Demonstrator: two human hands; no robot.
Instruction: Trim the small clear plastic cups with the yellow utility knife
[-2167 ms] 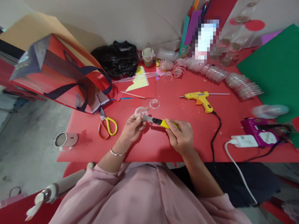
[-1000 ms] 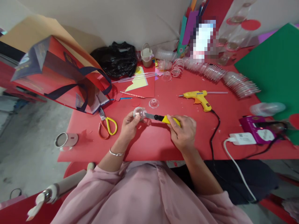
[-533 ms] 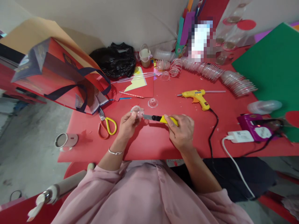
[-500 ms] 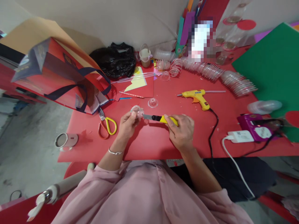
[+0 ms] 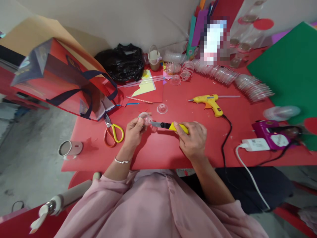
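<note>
While the right hand [image 5: 193, 138] grips a yellow-and-black, grey-bladed knife [image 5: 165, 125], the left hand [image 5: 134, 130] pinches a clear, domed plastic lid [image 5: 147, 118], its crown turned toward the knife's tip since earlier.

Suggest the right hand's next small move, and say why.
Probably a slight, controlled push of the yellow-handled knife by the right hand: its blade tip sits at or very near the narrow end of the clear plastic cup, which the left hand holds.
</note>
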